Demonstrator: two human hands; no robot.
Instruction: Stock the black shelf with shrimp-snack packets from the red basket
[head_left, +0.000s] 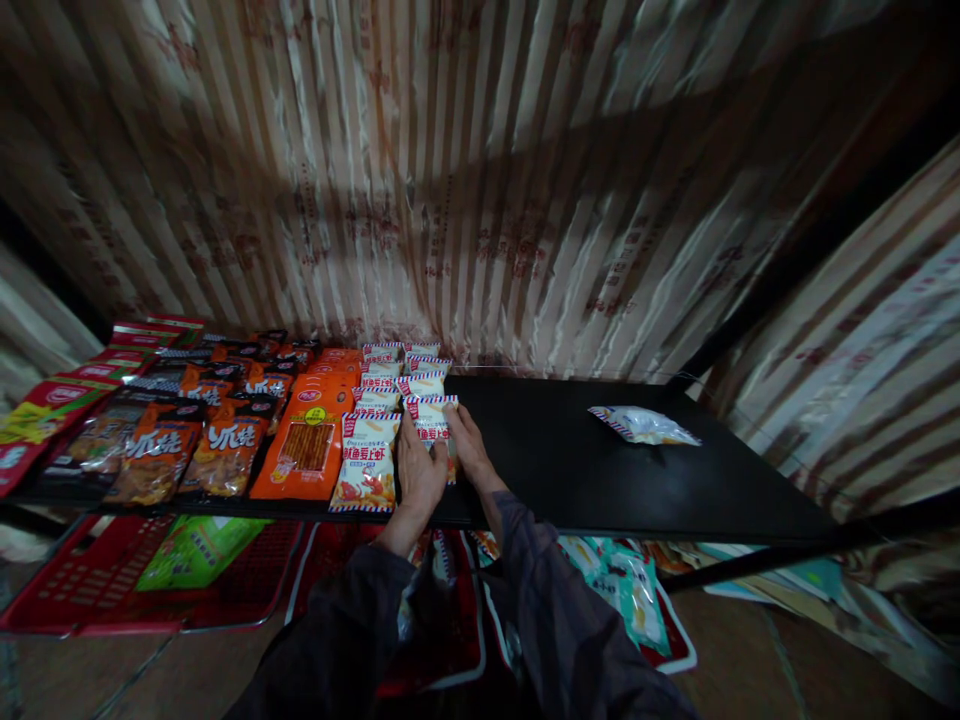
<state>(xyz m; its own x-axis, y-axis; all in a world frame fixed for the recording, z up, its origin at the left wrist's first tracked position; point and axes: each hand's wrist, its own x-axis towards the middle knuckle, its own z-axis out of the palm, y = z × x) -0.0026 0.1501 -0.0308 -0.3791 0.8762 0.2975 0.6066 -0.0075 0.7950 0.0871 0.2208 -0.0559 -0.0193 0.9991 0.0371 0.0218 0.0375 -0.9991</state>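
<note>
Both my hands are around one white snack bag with red lettering and a striped edge, at the front of the second column of such bags. My left hand presses against the bag's left side, its fingers partly hidden between this bag and the neighbouring white snack bag. My right hand holds the bag's right edge, fingers near its top corner. Behind it, more matching white bags stand in a row. The bag's lower part is partly covered by my left hand.
Orange snack packs, dark brown bags and red bags fill the left of the black shelf. One white bag lies flat at the right. Below are red baskets holding green and teal packs.
</note>
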